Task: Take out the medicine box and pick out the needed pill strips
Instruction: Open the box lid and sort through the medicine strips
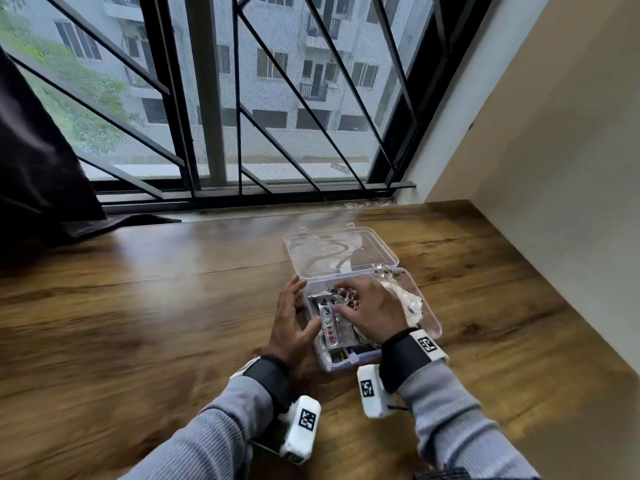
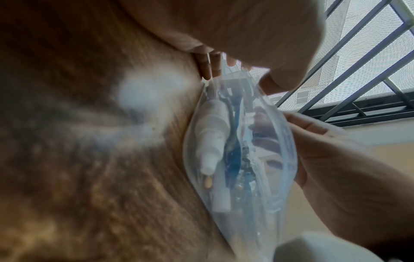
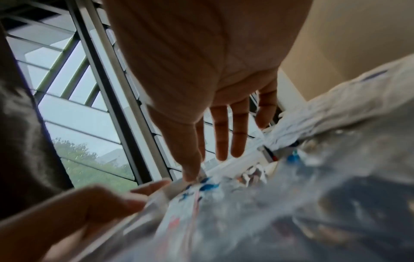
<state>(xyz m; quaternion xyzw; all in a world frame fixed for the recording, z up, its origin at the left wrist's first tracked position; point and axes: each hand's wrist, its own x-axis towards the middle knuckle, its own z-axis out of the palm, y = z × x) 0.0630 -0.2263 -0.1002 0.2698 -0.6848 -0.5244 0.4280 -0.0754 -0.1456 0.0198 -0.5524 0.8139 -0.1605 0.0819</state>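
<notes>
The clear plastic medicine box [image 1: 429, 317] is steadied by the left hand [image 1: 289, 327], fingers straight; foil pill strips [image 1: 341, 303], pressed under the spread right hand [image 1: 372, 308], could be spilled.

Wooden worktop [image 1: 156, 306], dark grain, glossy, far edge under barred window, right edge against wall. Clear plastic medicine box [image 1: 431, 315] lies on worktop right of middle, nearer right edge; hinged lid [image 1: 341, 251] flat open on wood toward far edge. Dark curtain [image 1: 41, 188] hem rests on far left corner.
</notes>
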